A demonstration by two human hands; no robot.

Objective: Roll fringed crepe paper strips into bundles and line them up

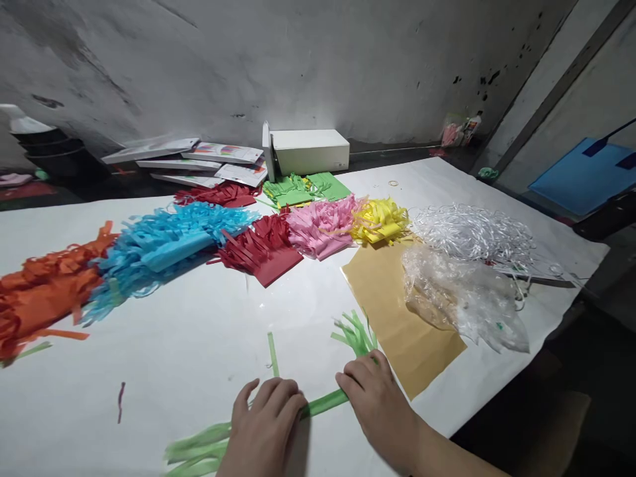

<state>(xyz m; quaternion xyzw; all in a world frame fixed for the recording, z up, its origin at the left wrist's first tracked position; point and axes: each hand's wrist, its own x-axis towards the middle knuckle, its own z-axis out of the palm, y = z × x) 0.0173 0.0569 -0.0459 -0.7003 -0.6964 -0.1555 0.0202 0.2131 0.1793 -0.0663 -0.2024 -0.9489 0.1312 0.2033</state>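
A green tissue-paper tassel (325, 403) stretches between my two hands near the table's front edge, its middle rolled or folded narrow. My left hand (268, 421) lies over it with the fingers curled down, and loose fringe strips fan out to the left. The right hand (375, 397) closes around the other part, where a short fringe (358, 334) sticks up past the fingers. What sits under the palms is hidden. Just beyond my left hand is a loose pale green strip (273, 354).
Fringed paper bundles in orange (44, 291), blue (173, 242), red (261, 248), pink (325, 225) and yellow (380, 222) line the table's back. At right are brown paper (387, 311), a crumpled plastic bag (467, 298) and white string (472, 232). Behind stands a white box (311, 149).
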